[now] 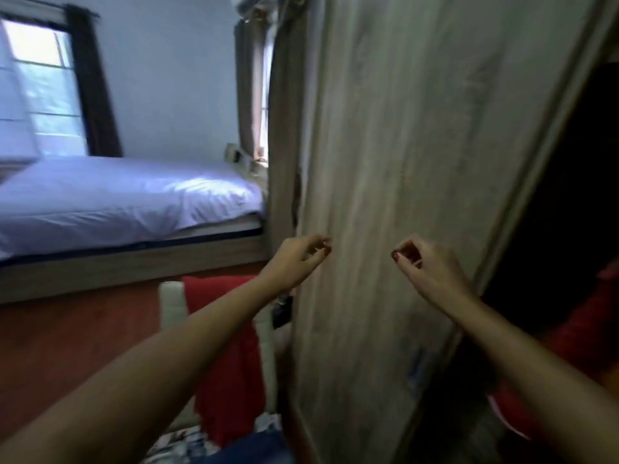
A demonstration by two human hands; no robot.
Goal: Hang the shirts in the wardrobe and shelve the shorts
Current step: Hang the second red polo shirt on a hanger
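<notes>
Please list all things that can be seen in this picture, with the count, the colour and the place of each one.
wardrobe door: one, pale grey wood grain, centre, in front of the hands
wardrobe interior: one, dark, right of the door; contents too dark to tell
bed: one, white sheet on wooden frame, left
windows: two, bright, one at far left, one narrow beside the wardrobe
curtains: dark brown by the left window, beige by the narrow one
red cloth: one, red, low centre, over a white frame
floor: reddish brown, lower left
left hand: one, fingers curled, empty
right hand: one, fingers curled, empty
</notes>
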